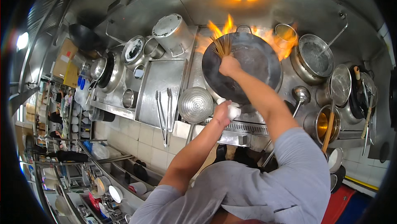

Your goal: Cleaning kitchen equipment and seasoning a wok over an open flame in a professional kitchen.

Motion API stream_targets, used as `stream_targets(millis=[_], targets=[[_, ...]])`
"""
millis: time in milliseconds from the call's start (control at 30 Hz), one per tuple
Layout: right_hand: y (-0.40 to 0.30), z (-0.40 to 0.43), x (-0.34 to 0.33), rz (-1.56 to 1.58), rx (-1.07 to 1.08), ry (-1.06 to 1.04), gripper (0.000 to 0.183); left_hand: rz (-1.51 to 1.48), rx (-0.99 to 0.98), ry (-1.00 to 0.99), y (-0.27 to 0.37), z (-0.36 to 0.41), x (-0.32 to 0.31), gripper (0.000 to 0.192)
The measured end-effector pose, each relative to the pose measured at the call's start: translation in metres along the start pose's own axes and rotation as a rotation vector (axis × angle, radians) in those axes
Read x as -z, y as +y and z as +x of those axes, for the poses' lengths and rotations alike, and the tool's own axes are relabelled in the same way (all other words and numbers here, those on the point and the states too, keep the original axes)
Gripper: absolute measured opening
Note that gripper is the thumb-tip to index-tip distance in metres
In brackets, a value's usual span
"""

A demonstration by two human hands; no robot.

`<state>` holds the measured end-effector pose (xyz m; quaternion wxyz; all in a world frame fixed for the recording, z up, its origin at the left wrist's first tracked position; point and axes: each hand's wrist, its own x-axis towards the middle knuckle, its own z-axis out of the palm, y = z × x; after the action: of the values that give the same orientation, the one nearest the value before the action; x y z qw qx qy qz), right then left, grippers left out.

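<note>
A large dark wok (257, 59) sits over the burner, with flames (228, 26) rising behind its far rim. My right hand (230, 65) grips a bamboo wok brush (222, 46), its bristles spread against the wok's upper left side. At the near edge my left hand (221, 112) is closed around a folded white cloth (233, 111), which covers the part of the wok it holds. A perforated skimmer (196, 104) lies just left of my left hand. The inside of the wok holds only a dark, wet-looking sheen.
Flames also lick around a metal container (286, 33) behind the wok. A steel ladle (301, 95), a pot of amber liquid (322, 126) and a water-filled pot (315, 54) stand on the right. Leftward are tongs (168, 109) on a steel tray (161, 78) and a tall stockpot (172, 33).
</note>
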<state>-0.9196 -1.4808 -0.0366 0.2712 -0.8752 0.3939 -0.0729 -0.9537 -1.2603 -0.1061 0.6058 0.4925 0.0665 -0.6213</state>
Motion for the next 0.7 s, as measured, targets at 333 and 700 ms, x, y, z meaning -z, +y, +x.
stream_targets(millis=[333, 700], targets=[[0.117, -0.142, 0.075, -0.149, 0.197, -0.385, 0.048, -0.152, 0.066, -0.105, 0.003, -0.072, 0.042, 0.036], [0.16, -0.106, 0.164, -0.582, -0.172, -0.14, 0.033, -0.184, 0.057, -0.14, 0.002, -0.111, 0.046, 0.04]])
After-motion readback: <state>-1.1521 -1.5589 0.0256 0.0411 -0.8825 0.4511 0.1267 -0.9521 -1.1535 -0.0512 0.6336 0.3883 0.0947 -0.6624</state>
